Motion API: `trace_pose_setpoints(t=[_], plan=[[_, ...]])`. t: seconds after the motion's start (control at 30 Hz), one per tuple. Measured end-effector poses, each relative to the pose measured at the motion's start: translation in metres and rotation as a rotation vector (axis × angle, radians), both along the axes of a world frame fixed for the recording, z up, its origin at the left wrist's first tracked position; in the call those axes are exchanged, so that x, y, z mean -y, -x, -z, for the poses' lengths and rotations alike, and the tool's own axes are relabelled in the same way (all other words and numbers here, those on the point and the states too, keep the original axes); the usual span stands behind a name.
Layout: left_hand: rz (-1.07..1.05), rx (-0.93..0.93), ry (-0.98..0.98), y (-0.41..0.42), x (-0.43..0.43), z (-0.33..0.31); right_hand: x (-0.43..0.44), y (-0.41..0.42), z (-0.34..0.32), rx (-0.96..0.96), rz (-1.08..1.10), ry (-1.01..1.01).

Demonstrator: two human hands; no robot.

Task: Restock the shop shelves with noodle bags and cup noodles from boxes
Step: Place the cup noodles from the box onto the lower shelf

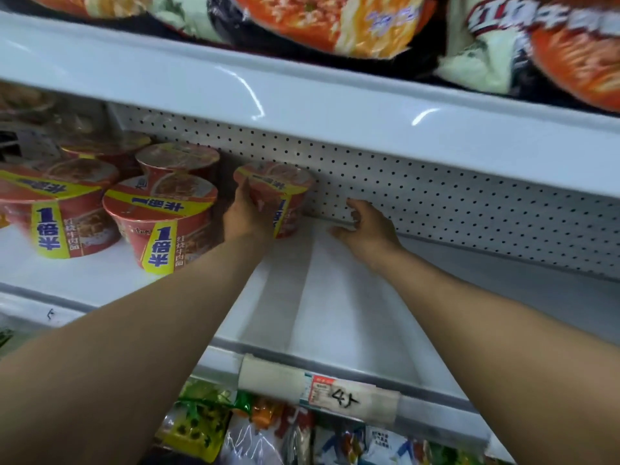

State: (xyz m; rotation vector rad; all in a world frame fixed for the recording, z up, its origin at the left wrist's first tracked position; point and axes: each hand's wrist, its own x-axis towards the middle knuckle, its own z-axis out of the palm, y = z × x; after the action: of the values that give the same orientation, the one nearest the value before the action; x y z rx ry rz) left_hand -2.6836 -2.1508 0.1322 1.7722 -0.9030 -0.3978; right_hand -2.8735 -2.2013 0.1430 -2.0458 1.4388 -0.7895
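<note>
Gripping a cup at the shelf's back edge, your left hand holds it; your right hand lies released beside it. Several cups stand at the left end; the right end likely needs filling yet.

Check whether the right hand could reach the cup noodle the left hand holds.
Probably yes: the right hand is just beside the cup noodle, with only bare shelf between them.

Light is bright and even. White streaks of glare lie on the upper shelf front. Beneath it the light dims, and the cup noodles look soft. Wide-angle distortion curves the shelf lines, and the noodle bags on top are blurred.
</note>
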Motion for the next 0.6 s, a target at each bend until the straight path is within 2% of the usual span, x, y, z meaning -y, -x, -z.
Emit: trace_pose_setpoints(t=[0.27, 0.43, 0.6], plan=[[-0.013, 0.184, 0.006, 0.121, -0.081, -0.031, -0.073, 0.16, -0.05, -0.177, 0.025, 0.064], [0.045, 0.312, 0.019, 0.256, -0.162, -0.06, -0.148, 0.299, -0.081, -0.228, 0.043, 0.098], [0.14, 0.296, 0.021, 0.408, -0.249, -0.093, -0.237, 0.456, -0.11, -0.243, 0.104, 0.082]])
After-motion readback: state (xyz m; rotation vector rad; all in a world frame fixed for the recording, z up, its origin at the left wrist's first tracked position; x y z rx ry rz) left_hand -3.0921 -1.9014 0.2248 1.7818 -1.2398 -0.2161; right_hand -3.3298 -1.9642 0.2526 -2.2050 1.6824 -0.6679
